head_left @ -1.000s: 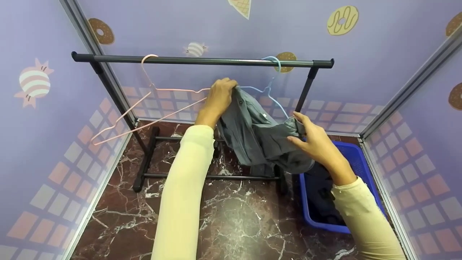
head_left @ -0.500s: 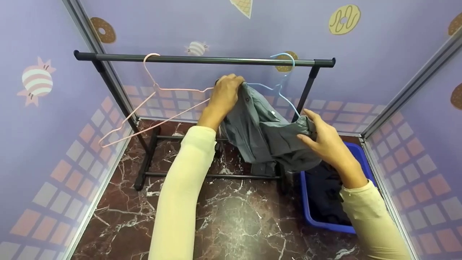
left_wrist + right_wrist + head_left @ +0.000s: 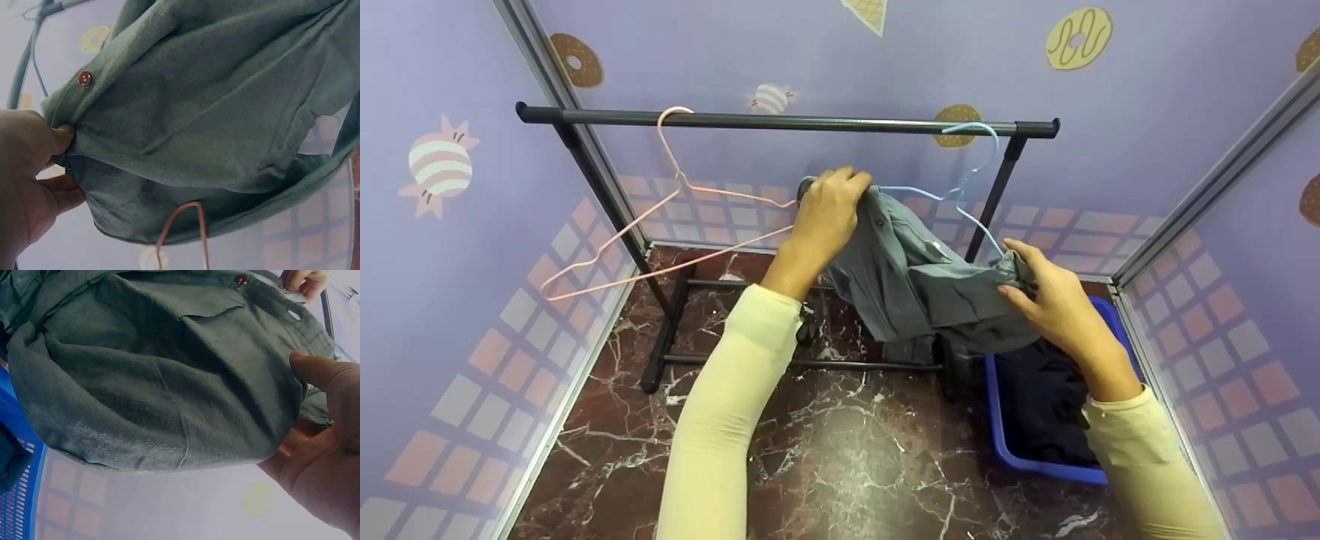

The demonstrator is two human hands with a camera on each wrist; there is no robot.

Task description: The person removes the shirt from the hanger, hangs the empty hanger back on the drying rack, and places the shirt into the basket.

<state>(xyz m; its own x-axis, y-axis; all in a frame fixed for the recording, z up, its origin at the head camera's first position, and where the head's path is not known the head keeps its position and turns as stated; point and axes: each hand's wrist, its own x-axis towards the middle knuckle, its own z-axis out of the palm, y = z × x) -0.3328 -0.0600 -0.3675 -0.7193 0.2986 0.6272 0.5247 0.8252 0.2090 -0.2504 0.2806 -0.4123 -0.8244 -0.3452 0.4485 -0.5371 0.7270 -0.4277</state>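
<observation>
Head view: The blue basket (image 3: 996, 420) stands on the marbled floor (image 3: 840, 465) at the right, beside the rack foot. It contains dark cloth (image 3: 1039, 405), bunched below the rim. The right forearm and the grey-green garment (image 3: 952, 304) cover part of the basket. The garment is suspended below the rack rail (image 3: 780, 121), between the left hand (image 3: 829, 206) and the right hand (image 3: 1057, 300). The blue hanger (image 3: 981, 226) hooks over the rail; its two arms run to the garment, where the cloth and hands hide their ends. The pink hanger (image 3: 681, 180) hooks over the rail farther left; its near end passes out of sight at the left hand.

Left wrist view: The left grip pinches the garment edge between thumb and fingers, just below a red-brown button (image 3: 84, 79). The tip of the pink hanger overlaps the lower hem.

Right wrist view: The right grip holds the garment edge, thumb on the near face, fingers behind. The basket's slotted wall appears at the left edge, with part of its dark contents inside.
</observation>
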